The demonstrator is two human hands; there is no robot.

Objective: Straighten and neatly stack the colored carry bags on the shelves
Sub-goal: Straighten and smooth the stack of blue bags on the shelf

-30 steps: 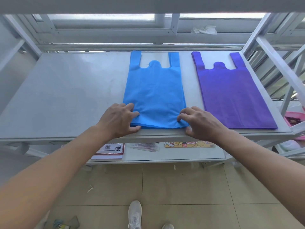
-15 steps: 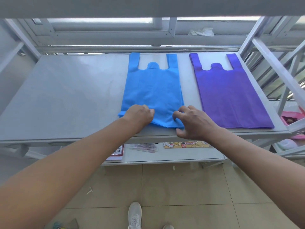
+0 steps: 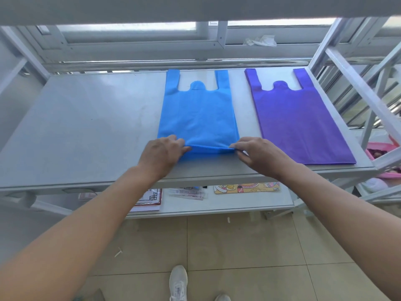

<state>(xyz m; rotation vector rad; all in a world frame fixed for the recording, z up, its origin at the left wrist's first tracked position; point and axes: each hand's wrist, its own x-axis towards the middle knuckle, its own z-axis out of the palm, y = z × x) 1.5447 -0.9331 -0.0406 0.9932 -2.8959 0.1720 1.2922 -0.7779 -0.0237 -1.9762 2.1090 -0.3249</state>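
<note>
Left of purple stack [image 3: 299,127]: left hand [image 3: 161,153] and right hand [image 3: 258,155] went from pressing to pinching near edge of blue stack [image 3: 197,118]; realigning underway.

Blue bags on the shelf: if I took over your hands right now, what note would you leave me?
Left hand: pinches the near left corner of the blue bags.
Right hand: pinches the near right corner.
Where: the blue bags lie near the middle of the shelf, handles toward the window, with the near edge raised a little. The purple bags lie flat to their right, apart from them.
Done: the purple bags look squared and neat.
Left: probably lay the blue edge down, line up its layers and smooth it flat.
</note>
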